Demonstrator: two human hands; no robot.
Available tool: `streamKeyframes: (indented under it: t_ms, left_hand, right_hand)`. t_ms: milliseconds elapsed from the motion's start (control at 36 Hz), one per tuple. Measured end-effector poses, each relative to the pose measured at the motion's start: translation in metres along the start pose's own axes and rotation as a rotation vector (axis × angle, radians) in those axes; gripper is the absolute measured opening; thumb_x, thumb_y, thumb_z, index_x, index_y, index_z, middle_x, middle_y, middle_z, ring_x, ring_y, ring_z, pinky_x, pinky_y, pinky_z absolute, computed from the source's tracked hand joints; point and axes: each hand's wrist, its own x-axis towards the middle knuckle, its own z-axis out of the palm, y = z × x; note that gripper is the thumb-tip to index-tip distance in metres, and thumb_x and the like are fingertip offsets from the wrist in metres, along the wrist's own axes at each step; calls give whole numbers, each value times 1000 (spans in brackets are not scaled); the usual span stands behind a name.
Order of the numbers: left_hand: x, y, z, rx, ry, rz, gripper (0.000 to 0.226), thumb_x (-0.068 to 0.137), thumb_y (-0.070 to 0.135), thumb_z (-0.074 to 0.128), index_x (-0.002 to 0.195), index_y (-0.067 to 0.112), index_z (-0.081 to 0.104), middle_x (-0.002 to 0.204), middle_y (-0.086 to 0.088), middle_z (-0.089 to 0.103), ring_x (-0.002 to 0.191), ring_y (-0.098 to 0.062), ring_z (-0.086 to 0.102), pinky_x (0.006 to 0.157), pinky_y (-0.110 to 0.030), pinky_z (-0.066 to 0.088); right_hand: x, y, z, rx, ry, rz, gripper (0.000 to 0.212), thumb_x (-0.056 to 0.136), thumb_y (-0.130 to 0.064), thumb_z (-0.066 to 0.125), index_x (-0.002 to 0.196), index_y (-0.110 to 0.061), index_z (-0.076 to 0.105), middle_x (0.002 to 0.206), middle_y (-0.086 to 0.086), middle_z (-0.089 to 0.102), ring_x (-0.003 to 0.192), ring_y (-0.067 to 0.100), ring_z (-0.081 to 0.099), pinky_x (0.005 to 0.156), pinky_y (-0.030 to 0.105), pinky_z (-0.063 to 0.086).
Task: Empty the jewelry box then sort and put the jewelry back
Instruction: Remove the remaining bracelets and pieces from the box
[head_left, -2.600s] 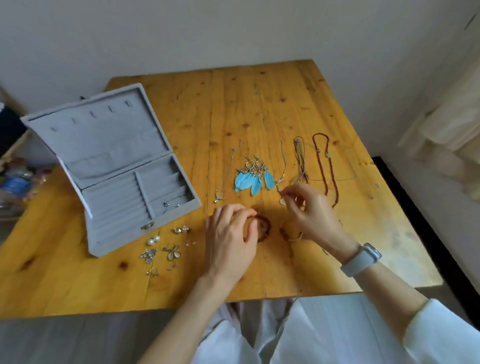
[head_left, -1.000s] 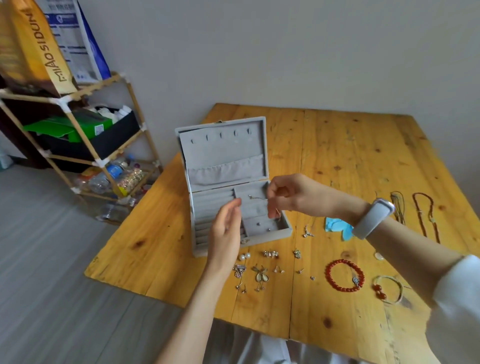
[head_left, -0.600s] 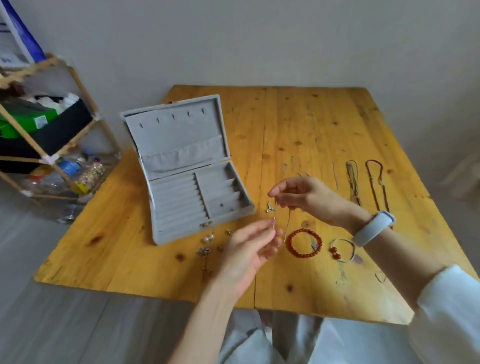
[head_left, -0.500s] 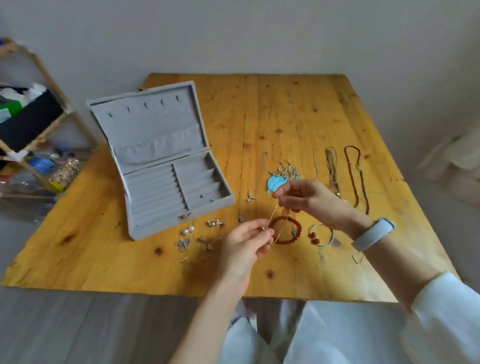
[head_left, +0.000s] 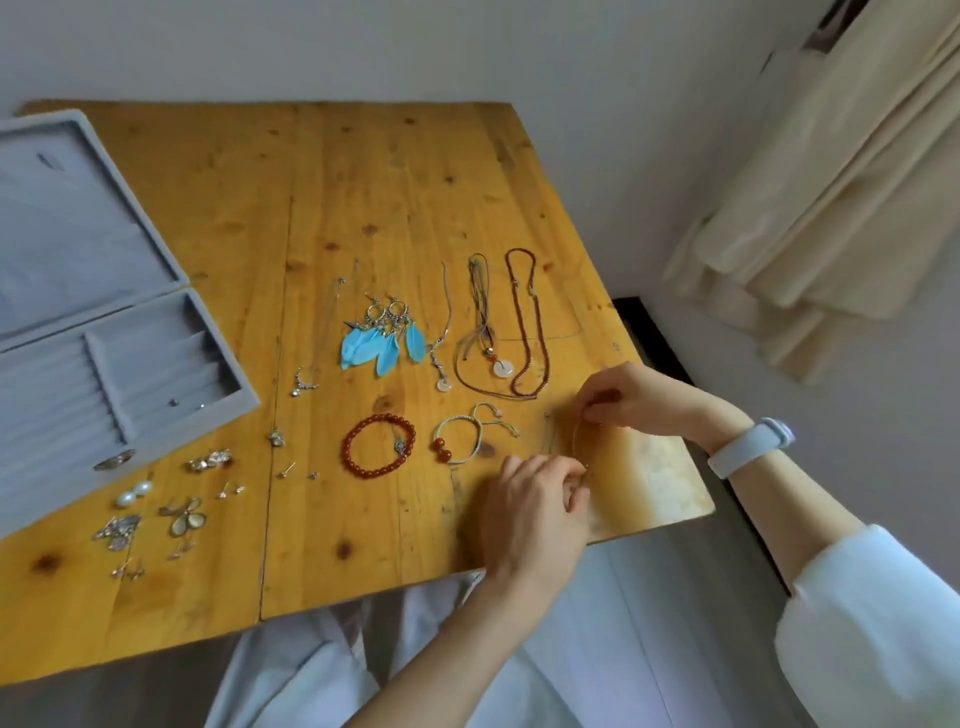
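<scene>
The grey jewelry box (head_left: 104, 332) lies open at the table's left, with two tiny pieces in its front compartment. My right hand (head_left: 631, 395) and my left hand (head_left: 535, 499) each pinch an end of a thin chain bracelet (head_left: 575, 441) low over the table's right front corner. Laid out on the wood are a red bead bracelet (head_left: 378, 445), a cord bracelet (head_left: 467, 436), blue feather earrings (head_left: 382, 338), several necklaces (head_left: 527, 322) and small earrings (head_left: 182, 514) near the box.
The wooden table (head_left: 363, 197) ends just right of my hands, with a dark floor strip beyond. A cream curtain (head_left: 831, 171) hangs at the right. My lap in white clothing is below the front edge.
Both hands carried the thin chain from in front of the box to the right front corner and lowered it toward the table. The view swung right.
</scene>
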Motion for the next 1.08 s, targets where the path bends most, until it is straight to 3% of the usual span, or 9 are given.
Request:
streamKeyframes:
  t_ms: [83,167,250,389,444,528,833,1083]
  left_hand:
    - [0,-5,6,176,78,152,19,73,26,58,88,25,70,90,8,62,84,-18,52,68,-29,47]
    - [1,-14,6,368,64,311,27,77,30,52,99,26,67,110,9,61,98,-18,49,73,-34,44]
    - [0,-21,5,490,-23,436,41,81,38,41,113,23,62,127,8,55,111,-22,47,80,-40,38]
    - [-3,-27,9,519,-80,543,45,85,43,40,121,22,56,132,6,53,117,-24,41,88,-44,27]
    - [-4,-27,10,527,-92,551,45,86,44,39,122,22,56,132,6,53,117,-24,41,89,-44,27]
    - [-3,-26,10,534,-104,540,45,86,44,39,122,22,56,132,7,52,118,-24,41,89,-44,27]
    - [-5,-29,7,528,-95,513,40,88,41,38,114,20,59,130,6,54,117,-23,41,90,-44,28]
    - [-5,-29,0,421,-115,450,36,88,39,40,116,26,57,134,7,51,119,-21,42,91,-45,33]
  right_hand:
    - [7,8,3,-53,31,-4,15,88,-10,57,99,-12,67,93,-2,60,84,12,53,65,6,41]
    - [9,12,6,-48,103,-54,17,88,-11,57,102,-13,67,95,-5,57,85,11,52,67,3,39]
    - [7,19,11,-73,205,-119,20,91,-11,54,106,-15,66,101,-3,54,88,12,52,77,14,39]
    - [-12,38,31,-128,516,-261,43,81,1,36,107,-14,67,105,7,60,95,21,52,81,28,44]
    - [-21,49,41,-175,559,-285,51,78,-8,28,110,-17,66,107,7,60,99,21,48,80,36,43]
    - [-27,59,52,-248,514,-265,55,77,-16,25,117,-23,62,114,5,56,108,17,40,85,38,36]
    - [-19,62,56,-404,605,-200,50,82,-19,30,122,-26,58,113,7,56,109,20,38,82,40,36]
    - [-18,55,63,-233,683,-112,48,81,-9,34,122,-19,58,112,7,58,107,27,48,84,38,34]
